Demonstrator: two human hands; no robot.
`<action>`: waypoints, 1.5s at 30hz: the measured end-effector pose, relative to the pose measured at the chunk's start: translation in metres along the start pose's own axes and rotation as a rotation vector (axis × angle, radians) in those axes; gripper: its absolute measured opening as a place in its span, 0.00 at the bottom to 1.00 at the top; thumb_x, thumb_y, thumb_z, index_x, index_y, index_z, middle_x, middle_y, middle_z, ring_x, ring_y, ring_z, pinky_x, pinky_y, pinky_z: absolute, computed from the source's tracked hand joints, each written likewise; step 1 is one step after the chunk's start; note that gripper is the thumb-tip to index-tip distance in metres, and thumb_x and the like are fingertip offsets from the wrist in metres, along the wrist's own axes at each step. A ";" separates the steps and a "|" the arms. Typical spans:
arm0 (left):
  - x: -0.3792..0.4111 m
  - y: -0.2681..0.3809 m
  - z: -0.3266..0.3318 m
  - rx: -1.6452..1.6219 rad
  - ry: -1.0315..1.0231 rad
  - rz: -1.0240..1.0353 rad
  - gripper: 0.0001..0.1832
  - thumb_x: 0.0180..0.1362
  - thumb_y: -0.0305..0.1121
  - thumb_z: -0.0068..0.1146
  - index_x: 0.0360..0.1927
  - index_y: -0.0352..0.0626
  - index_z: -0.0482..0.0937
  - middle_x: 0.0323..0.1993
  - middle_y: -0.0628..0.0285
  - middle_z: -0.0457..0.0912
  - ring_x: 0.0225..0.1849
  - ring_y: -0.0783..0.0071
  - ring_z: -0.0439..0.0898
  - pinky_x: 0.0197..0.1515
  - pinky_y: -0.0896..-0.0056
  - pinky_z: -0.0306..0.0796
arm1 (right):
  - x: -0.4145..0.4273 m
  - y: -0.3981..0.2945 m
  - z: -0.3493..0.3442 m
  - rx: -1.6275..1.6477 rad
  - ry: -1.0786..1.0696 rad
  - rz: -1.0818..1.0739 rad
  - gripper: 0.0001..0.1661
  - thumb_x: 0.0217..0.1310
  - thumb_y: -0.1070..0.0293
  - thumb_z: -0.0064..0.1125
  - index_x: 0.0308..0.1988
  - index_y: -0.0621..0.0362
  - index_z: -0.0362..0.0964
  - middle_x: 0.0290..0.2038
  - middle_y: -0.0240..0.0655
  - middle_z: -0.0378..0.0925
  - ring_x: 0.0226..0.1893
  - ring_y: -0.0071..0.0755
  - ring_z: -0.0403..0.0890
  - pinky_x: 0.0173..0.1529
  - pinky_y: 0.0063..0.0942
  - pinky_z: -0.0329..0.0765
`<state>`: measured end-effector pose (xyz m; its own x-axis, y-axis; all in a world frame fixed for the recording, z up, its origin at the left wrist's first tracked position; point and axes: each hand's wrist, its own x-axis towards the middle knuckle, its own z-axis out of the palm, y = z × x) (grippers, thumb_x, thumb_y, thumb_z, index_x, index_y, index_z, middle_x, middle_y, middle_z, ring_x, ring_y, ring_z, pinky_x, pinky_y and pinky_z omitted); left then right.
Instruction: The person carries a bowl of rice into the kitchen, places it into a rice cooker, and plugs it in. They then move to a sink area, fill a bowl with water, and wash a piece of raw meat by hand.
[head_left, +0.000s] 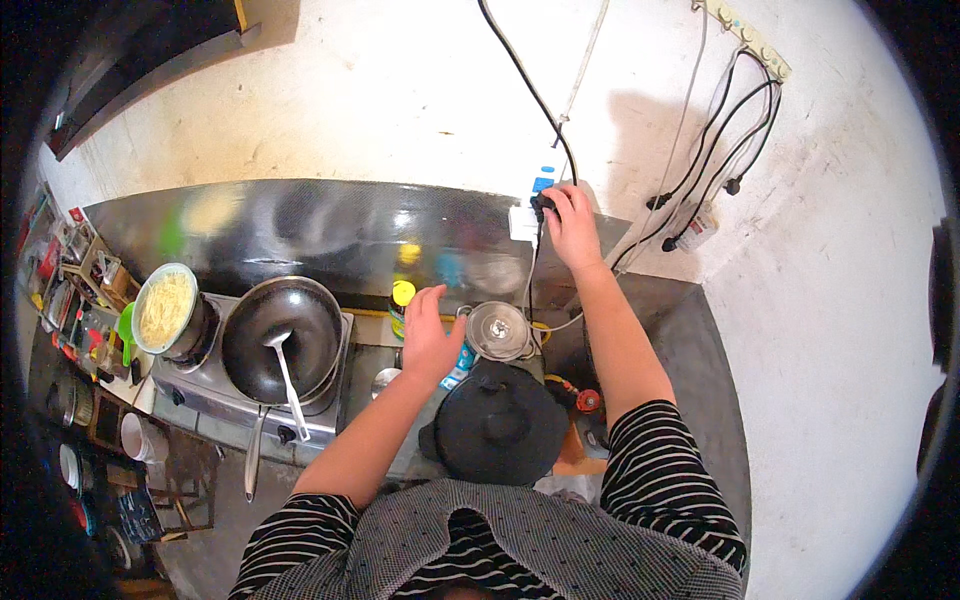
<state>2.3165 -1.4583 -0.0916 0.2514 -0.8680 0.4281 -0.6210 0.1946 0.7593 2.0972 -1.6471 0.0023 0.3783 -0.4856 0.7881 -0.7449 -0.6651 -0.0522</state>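
Observation:
My right hand (573, 231) reaches up to a power strip (544, 182) with blue parts at the wall, its fingers around a black plug (543, 202). Beside the plug sits a white adapter (523, 223) with a white cable hanging from it. My left hand (432, 337) hovers with thumb and fingers apart, holding nothing visible. Near its fingertips stands a bottle with a yellow cap (403, 292), partly hidden by the hand. To its right is a small metal pot with a glass lid (498, 330). A black lidded pot (501, 427) stands close before my body.
On the left, a gas stove (202, 405) carries a wok (255, 337) with a spatula (289, 382) in it. A bowl of pale shreds (166, 309) rests on a pot there. Black cords with plugs (670, 244) dangle at right. A red-knobbed gas regulator (588, 400) sits below my right forearm.

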 end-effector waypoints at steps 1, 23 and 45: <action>-0.003 -0.002 -0.001 0.007 0.006 0.002 0.31 0.51 0.33 0.65 0.58 0.38 0.68 0.56 0.47 0.71 0.60 0.48 0.68 0.64 0.54 0.62 | 0.000 -0.002 0.001 0.000 0.004 0.008 0.18 0.55 0.75 0.60 0.48 0.54 0.74 0.47 0.43 0.71 0.48 0.49 0.74 0.54 0.41 0.72; -0.016 -0.017 0.009 -0.058 -0.061 0.042 0.29 0.52 0.30 0.63 0.57 0.36 0.68 0.56 0.48 0.70 0.60 0.49 0.68 0.64 0.55 0.62 | 0.009 0.004 0.001 -0.158 -0.053 0.080 0.14 0.57 0.70 0.59 0.45 0.50 0.78 0.42 0.41 0.75 0.46 0.47 0.75 0.52 0.40 0.72; -0.020 -0.036 0.016 -0.018 -0.114 0.036 0.30 0.52 0.31 0.63 0.58 0.37 0.66 0.56 0.45 0.70 0.60 0.45 0.67 0.65 0.53 0.60 | 0.051 0.018 -0.005 0.090 -0.116 0.544 0.30 0.37 0.58 0.79 0.33 0.60 0.66 0.24 0.38 0.77 0.27 0.38 0.79 0.35 0.34 0.76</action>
<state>2.3218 -1.4555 -0.1350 0.1424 -0.9066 0.3972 -0.6147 0.2335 0.7534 2.1002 -1.6815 0.0445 0.0147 -0.8282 0.5603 -0.8016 -0.3447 -0.4884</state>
